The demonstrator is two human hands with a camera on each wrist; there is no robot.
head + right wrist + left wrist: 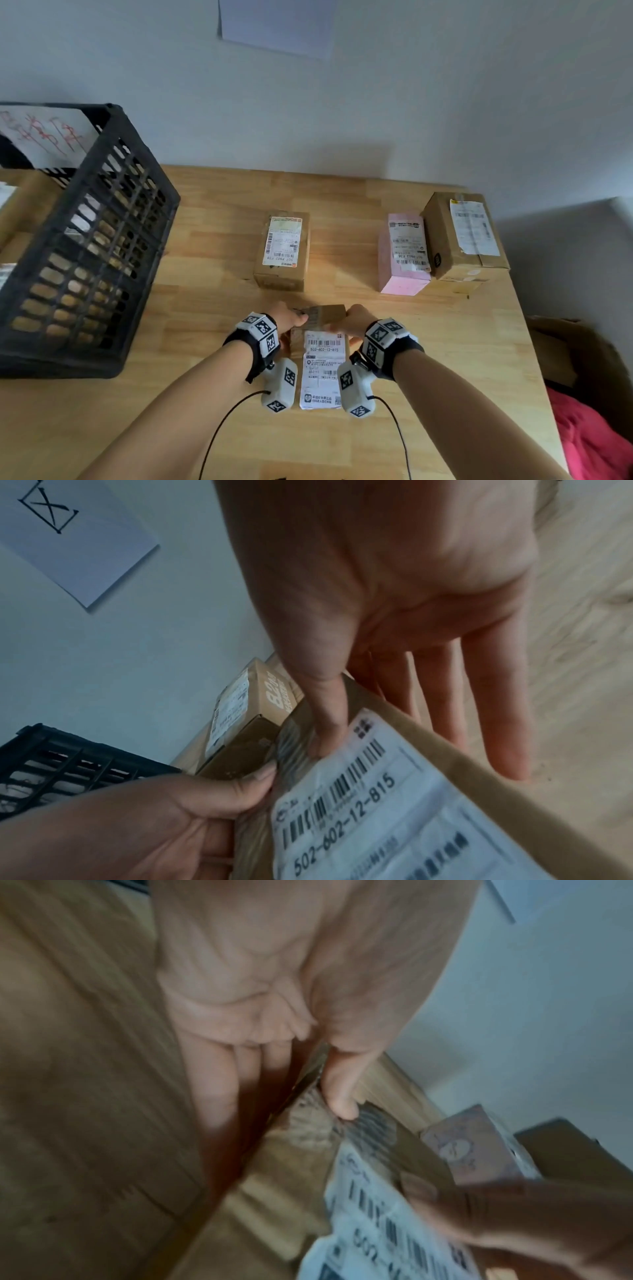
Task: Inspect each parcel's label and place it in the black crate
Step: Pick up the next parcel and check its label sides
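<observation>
I hold a brown cardboard parcel (pixel 325 317) over the front middle of the wooden table (pixel 191 394). Its white barcode label (pixel 322 365) faces up at me and reads 502-602-12-815 (pixel 346 821). My left hand (pixel 294 320) pinches the parcel's left side, thumb (pixel 339 1099) on top and fingers below. On the opposite side my right hand (pixel 354 320) pinches it, thumb (pixel 325 723) on top and fingers (pixel 479 702) stretched along the underside. The black crate (pixel 149 156) stands at the left and holds several parcels.
Three more parcels lie on the table: a brown box (pixel 282 250) in the middle, and a pink box (pixel 404 257) against a larger brown box (pixel 462 236) at the back right. Beyond the table's right edge are a cardboard box (pixel 579 356) and red cloth (pixel 589 442).
</observation>
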